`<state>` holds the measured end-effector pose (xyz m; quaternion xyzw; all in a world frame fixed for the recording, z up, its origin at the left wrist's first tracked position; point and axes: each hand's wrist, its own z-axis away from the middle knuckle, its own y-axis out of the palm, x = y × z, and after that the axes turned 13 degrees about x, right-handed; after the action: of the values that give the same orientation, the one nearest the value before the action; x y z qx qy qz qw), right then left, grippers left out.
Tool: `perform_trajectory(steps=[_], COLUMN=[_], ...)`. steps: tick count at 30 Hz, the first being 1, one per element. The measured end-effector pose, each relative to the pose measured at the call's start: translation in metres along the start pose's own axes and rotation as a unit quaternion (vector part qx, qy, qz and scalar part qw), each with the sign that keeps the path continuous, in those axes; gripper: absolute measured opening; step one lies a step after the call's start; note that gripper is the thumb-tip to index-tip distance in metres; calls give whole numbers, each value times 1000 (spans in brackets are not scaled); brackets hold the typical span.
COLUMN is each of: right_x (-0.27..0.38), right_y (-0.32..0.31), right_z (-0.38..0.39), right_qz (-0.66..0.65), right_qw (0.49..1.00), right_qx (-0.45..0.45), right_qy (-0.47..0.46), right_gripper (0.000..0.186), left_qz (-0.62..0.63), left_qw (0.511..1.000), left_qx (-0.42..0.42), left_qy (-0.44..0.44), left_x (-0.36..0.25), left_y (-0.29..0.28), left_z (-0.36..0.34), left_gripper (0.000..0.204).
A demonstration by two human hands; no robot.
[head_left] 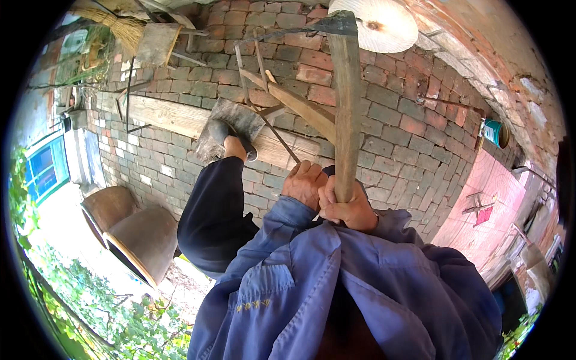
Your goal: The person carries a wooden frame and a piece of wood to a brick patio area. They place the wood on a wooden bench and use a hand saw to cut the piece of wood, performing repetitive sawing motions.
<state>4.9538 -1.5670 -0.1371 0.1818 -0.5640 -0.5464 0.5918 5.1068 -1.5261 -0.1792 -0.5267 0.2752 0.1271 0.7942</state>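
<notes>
The upright of a wooden frame saw is being gripped near its lower end by the right hand, its fingers being clamped round the wood. Just beside it, the saw's near end is being grasped by the left hand, with fingers being curled together where the thin dark blade meets the fist. The saw is being held above brick paving, near a board that is being stepped on by a dark shoe and supported by a long plank.

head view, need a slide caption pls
Right hand grips a thick wooden bar above brick paving, left hand close by.
</notes>
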Motion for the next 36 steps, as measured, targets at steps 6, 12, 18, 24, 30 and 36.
perform_trajectory(steps=[6,12,18,24,30,36], right_x=[27,22,17,27,21,24], right_y=[15,26,21,7,-16,8], right_z=[32,68,82,57,40,71], right_qz=[-43,-63,-78,-94,-120,-31], right_qw=[999,997,996,995,992,999], right_qx=[4,-50,-3,23,-24,2], right_qy=[4,4,-36,4,17,13], right_gripper=[31,29,27,27,28,27], left_qz=[-17,-15,7,-46,-37,-71], left_qw=[999,999,997,998,997,995], left_qx=[-17,-8,3,12,25,12], left_qy=[31,48,72,31,57,66], left_x=[-35,-63,-75,-49,-27,-58], left_y=[-7,-10,-21,-2,2,7], left_z=[2,8,6,-4,-23,1], left_gripper=[15,14,14,14,18,15])
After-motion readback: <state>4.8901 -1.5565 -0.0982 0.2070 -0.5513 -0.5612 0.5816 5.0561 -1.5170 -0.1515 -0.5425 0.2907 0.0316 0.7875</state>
